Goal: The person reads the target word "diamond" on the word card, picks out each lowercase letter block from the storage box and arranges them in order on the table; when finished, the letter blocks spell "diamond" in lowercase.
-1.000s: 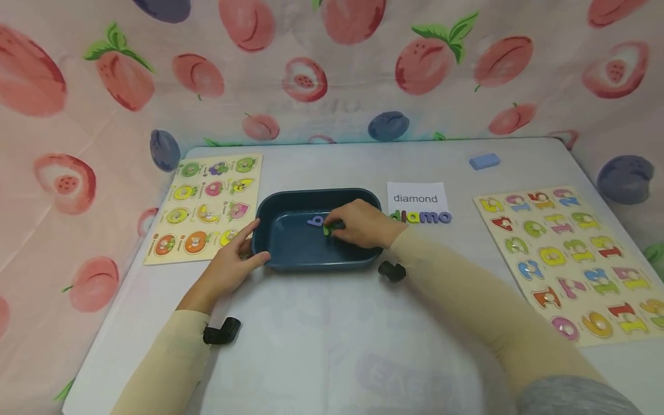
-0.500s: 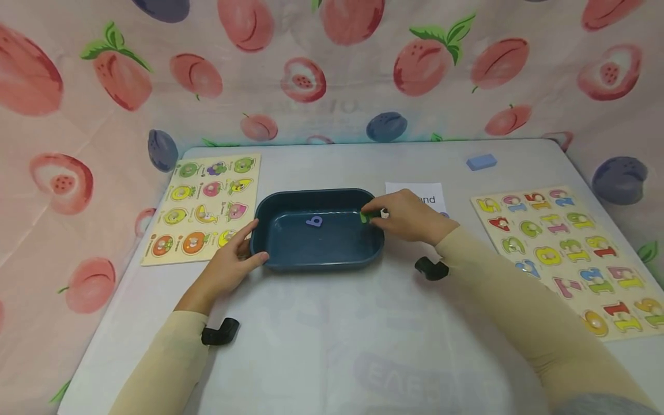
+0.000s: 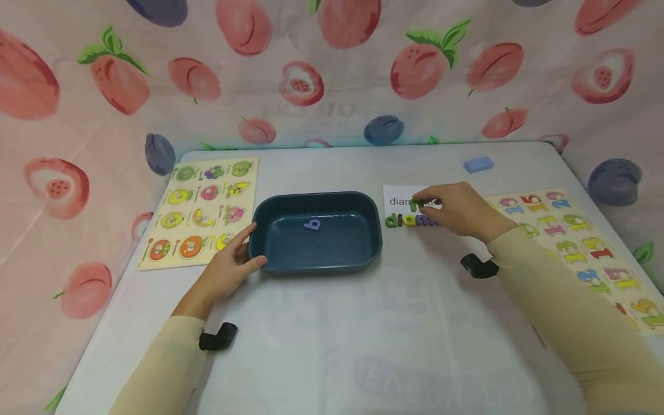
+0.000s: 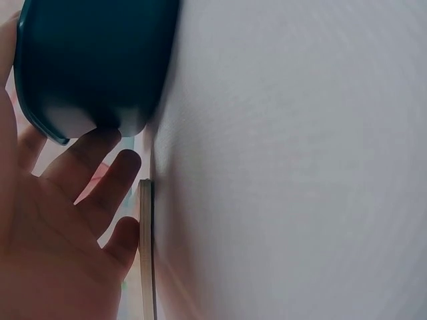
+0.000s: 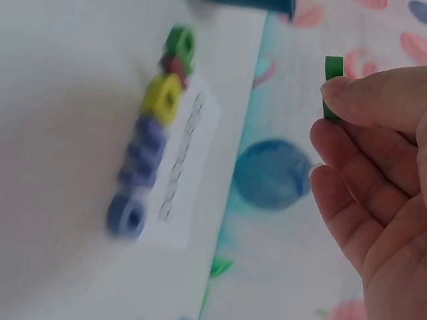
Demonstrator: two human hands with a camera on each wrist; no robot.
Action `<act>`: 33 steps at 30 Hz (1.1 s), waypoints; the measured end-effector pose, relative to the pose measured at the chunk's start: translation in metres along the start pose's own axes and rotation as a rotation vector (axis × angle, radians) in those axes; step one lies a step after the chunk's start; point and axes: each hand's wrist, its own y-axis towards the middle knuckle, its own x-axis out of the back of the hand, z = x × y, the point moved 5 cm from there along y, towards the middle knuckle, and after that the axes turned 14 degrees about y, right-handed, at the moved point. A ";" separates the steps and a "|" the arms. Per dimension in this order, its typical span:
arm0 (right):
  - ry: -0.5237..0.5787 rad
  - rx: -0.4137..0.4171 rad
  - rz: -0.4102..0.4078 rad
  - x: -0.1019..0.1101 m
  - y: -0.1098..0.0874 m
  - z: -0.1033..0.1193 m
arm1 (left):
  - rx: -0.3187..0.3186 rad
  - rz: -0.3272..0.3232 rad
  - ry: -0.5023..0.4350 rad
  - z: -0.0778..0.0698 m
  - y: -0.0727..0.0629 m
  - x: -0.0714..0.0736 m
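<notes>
My left hand (image 3: 228, 268) holds the left end of a dark blue tray (image 3: 316, 270), thumb over the near rim and other fingers along the outer wall. In the left wrist view some fingers are spread beside the tray (image 4: 100, 60). My right hand (image 3: 459, 210) pinches a green toy letter (image 3: 417, 205), n-shaped in the head view and edge-on in the right wrist view. It is above a white card (image 3: 392, 192) printed "diamond". Below the card's text runs a row of letters, from a green d (image 3: 391, 221) to a blue-purple o (image 5: 127, 217). A purple letter (image 3: 312, 225) lies in the tray.
A wooden fruit puzzle board (image 3: 178, 235) lies left of the tray, its edge near my left fingers. A number puzzle board (image 3: 565, 248) lies at the right, partly under my right forearm. A blue block (image 3: 478, 165) sits at the back right. Fruit-printed cloth hangs behind the table.
My right hand has lifted the green letter out of the tray and carried it right, to over the card. My left hand has stayed at the tray's left end.
</notes>
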 end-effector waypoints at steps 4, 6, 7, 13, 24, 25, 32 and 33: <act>-0.009 -0.028 -0.012 0.007 -0.007 -0.023 | 0.010 0.007 -0.008 0.001 0.000 -0.001; -0.014 -0.047 -0.013 0.010 -0.010 -0.034 | 0.016 0.007 -0.011 0.002 0.000 -0.001; -0.013 -0.057 -0.015 0.011 -0.011 -0.039 | 0.018 0.007 -0.011 0.002 0.000 -0.001; 0.015 -0.107 -0.015 0.014 -0.016 -0.061 | 0.006 -0.008 -0.005 0.004 0.002 -0.001; 0.032 -0.199 0.041 0.006 -0.017 -0.085 | 0.002 -0.007 0.005 0.001 -0.001 0.000; 0.036 -0.214 0.045 0.005 -0.016 -0.086 | 0.002 -0.007 0.003 0.000 -0.001 0.000; 0.044 -0.275 0.055 0.001 -0.015 -0.096 | 0.006 -0.008 0.002 0.000 0.000 0.000; 0.041 -0.276 0.056 0.000 -0.014 -0.097 | 0.006 -0.009 0.003 0.000 0.000 0.000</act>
